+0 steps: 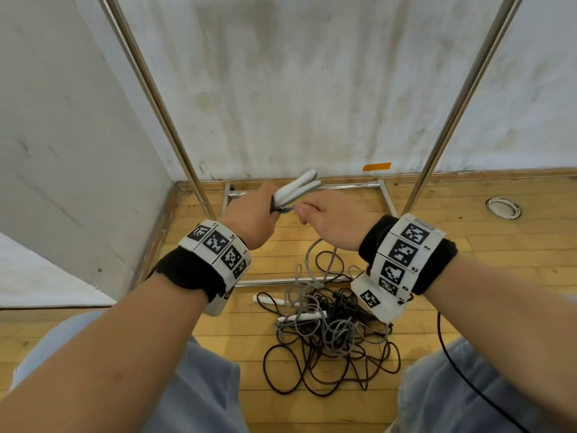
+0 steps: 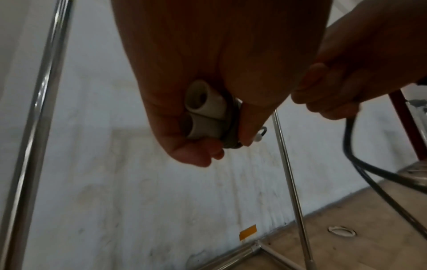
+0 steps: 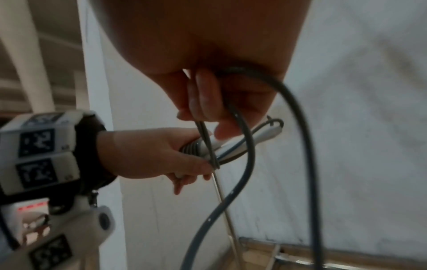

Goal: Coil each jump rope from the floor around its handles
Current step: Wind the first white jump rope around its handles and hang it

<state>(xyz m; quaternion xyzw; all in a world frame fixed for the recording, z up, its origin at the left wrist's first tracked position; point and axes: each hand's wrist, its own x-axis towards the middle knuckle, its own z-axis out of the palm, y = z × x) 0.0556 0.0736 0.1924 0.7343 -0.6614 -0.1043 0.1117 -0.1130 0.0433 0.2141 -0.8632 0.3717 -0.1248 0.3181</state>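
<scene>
**Grey jump rope, mid-coil, held at chest height over a wooden floor**

Item 1. Left hand [image 1: 249, 215]: fingers curled round a pair of white handles [image 1: 296, 190] held side by side, their free ends pointing up and away from the palm. Several turns of grey rope [image 3: 245, 144] already lie round the handles just beyond the knuckles; the left wrist view shows the two hollow butt ends [image 2: 203, 111] stacked one above the other inside the fist.

Item 2. Right hand [image 1: 335, 218]: just right of the left hand, close but not touching it. Fingers curled, pinching the grey rope, which loops out under the palm and hangs down toward the floor.

Item 3. Wrist bands: white bands with black-and-white square marker tiles over black cuffs. Readable tags on the right band [image 1: 402, 254]: "R4", "R3", "R2". Tags on the left band [image 1: 218, 245] too small to read.

Item 4. Pile below and between the hands, on the floor [image 1: 468, 214]: tangled grey and dark brown ropes [image 1: 327, 345], with further white handles [image 1: 304, 317] lying among them.

Item 5. Surroundings: metal tube frame [image 1: 452, 110] with uprights to either side of the hands; stained white wall [image 1: 312, 73] beyond; orange tape strip [image 1: 377, 166] low on the wall, above and right of the right hand; round floor fitting [image 1: 503, 208] far right.
</scene>
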